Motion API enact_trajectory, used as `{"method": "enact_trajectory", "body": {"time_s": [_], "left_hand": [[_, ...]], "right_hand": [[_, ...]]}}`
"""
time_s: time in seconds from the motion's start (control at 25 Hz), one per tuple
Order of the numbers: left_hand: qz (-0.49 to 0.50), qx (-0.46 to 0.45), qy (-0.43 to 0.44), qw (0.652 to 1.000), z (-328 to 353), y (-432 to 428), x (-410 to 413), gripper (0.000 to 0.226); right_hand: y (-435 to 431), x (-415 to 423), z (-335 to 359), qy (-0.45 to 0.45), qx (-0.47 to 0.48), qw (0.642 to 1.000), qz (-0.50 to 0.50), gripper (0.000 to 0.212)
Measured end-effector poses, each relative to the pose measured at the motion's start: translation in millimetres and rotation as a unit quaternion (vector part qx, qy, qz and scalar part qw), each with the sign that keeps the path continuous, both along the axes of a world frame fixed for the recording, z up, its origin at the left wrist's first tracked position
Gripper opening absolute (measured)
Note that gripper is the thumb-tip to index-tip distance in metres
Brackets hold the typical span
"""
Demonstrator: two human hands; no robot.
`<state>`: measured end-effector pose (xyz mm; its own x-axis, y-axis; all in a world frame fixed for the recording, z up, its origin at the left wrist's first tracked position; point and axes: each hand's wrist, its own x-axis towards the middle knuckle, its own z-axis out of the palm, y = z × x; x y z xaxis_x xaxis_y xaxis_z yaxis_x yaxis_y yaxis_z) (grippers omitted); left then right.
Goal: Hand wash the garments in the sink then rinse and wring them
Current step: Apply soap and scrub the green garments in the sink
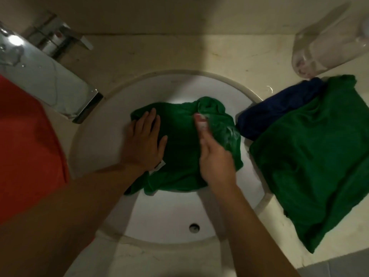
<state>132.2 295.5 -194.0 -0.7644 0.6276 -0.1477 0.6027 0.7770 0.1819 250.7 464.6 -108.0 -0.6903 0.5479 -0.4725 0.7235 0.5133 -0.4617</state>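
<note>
Head: right hand (214,156) blurred on green garment (179,140).

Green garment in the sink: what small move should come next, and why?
Probably rub the right hand, blurred with something whitish at its fingertips, leftward over the green garment. Lather shows only on the fold at its right side, the middle looks bare, and the left hand lies flat on it, pinning it in the sink.

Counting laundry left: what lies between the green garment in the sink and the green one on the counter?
A dark blue garment, bunched on the counter beside the sink rim, seen in the head view.
</note>
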Motion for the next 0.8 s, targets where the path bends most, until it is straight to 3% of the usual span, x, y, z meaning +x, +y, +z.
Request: {"method": "enact_trajectory", "body": {"time_s": [0.12,0.32,0.48,0.6,0.68,0.8], "left_hand": [[0.006,0.011,-0.002,1.0,-2.2,-0.7,2.4,0.067],[0.019,0.024,-0.019,0.999,-0.7,0.2,3.6,0.068],[0.034,-0.018,-0.026,0.999,0.8,1.7,7.7,0.071],[0.058,-0.067,-0.032,0.996,19.0,9.6,22.6,0.076],[0.073,-0.055,-0.054,0.994,43.4,22.8,35.7,0.077],[0.059,0.008,-0.01,0.998,90.2,56.7,40.9,0.067]], "right_hand": [[-4.6,-23.2,-11.1,-0.027,-0.005,0.985,0.17,0.057],[75.9,-3.3,5.4,-0.098,0.065,0.989,0.095,0.042],[52.5,7.7,15.7,-0.02,0.014,0.991,0.134,0.048],[57.9,11.1,48.8,0.02,0.006,0.976,0.217,0.064],[84.5,10.2,75.7,0.06,0.033,0.97,0.235,0.064],[134.8,-18.9,102.8,0.08,0.087,0.967,0.227,0.051]]}}
